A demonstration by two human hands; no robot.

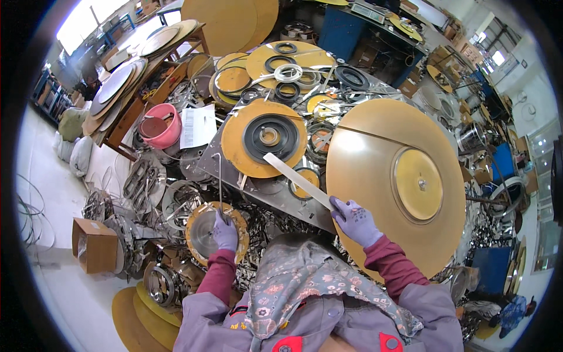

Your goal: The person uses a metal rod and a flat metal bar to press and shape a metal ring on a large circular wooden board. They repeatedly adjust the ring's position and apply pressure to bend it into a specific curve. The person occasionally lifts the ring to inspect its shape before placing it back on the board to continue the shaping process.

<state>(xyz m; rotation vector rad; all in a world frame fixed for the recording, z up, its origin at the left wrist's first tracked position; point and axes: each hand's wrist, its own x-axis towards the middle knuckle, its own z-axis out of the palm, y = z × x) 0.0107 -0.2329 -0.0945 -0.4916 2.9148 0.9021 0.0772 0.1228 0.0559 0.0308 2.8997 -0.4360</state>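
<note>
My left hand [225,232], in a pale purple glove, is closed around a thin metal rod [220,179] that stands upright and bends at its top. Behind that hand sits a small round yellow disc [199,234] with a grey centre. My right hand [358,223], gloved alike, grips the near end of a flat pale strip [299,180]. The strip's far end reaches over the edge of a yellow disc [231,146] carrying black rings [253,139]. Close beside my right hand rises a large tan disc [363,158] with a smaller yellow round plate [417,176] at its middle.
On the grey metal table [275,202] lie several rings and discs. Left of it are a pink bucket [170,136], a white paper sheet [197,126] and an open cardboard box [97,249]. Tangled metal strips [146,182] heap around the table. A person [515,314] is at the lower right.
</note>
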